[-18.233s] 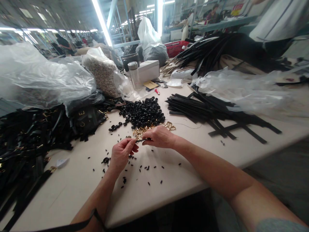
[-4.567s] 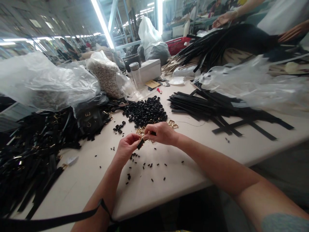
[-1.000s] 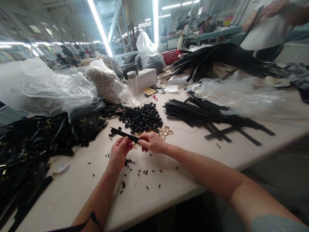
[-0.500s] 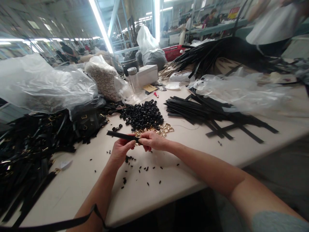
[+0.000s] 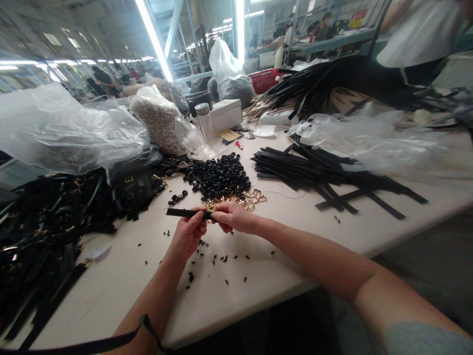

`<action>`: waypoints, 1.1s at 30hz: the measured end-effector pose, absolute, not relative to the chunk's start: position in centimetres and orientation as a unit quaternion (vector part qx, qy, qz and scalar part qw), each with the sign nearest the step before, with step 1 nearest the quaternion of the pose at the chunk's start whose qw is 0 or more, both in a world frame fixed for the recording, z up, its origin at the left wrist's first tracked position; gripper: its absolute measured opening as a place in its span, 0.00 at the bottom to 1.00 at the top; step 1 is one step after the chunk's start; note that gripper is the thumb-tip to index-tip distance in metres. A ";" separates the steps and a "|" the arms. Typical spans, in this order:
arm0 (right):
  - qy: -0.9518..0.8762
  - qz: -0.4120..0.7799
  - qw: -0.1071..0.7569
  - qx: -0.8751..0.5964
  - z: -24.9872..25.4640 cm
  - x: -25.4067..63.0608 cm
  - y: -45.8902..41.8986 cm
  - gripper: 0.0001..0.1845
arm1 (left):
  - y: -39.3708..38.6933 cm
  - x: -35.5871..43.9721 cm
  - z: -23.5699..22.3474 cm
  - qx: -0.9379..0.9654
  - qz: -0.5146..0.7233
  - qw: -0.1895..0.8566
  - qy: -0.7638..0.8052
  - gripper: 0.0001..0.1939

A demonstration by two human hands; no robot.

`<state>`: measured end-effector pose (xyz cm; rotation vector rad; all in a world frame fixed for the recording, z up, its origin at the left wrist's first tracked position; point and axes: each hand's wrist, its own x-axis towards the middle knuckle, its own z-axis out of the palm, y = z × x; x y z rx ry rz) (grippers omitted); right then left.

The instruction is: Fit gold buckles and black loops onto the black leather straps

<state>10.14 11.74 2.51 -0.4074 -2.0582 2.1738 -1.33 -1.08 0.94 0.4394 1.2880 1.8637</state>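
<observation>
My left hand [image 5: 187, 234] and my right hand [image 5: 233, 217] meet over the pale table [image 5: 288, 246], both pinched on a short black strap [image 5: 185, 213]. The strap sticks out level to the left past my left thumb. Its right end lies between my right fingertips, where something small and gold shows. Just beyond my hands lie several gold buckles [image 5: 246, 201] and a heap of black loops [image 5: 218, 177]. Small black bits [image 5: 221, 259] are scattered on the table under my wrists.
A big pile of finished black straps with buckles [image 5: 55, 217] fills the left. Loose black strips [image 5: 318, 170] lie right of centre. Clear plastic bags [image 5: 70, 130], a steel flask [image 5: 204, 121] and a white box [image 5: 227, 111] stand behind. Another person in white [image 5: 421, 29] works at the far right.
The strap's free end has swung down from a slant to level, and my hands have drawn slightly closer together. Eighteen seconds ago the strap barely showed between my fingers.
</observation>
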 end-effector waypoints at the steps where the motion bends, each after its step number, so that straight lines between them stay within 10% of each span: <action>1: -0.681 0.716 0.065 -0.136 2.5 10.1 11.7 0.09 | -1.0 -1.3 0.8 0.175 0.737 0.405 0.513 0.17; 22: -0.817 0.566 0.089 -0.070 1.8 10.4 12.4 0.21 | -0.3 -0.6 0.3 0.284 0.688 0.355 0.565 0.18; 33: -0.905 0.243 0.315 -0.150 -0.3 10.0 17.4 0.19 | -0.1 -2.8 0.5 0.256 0.722 0.250 0.592 0.20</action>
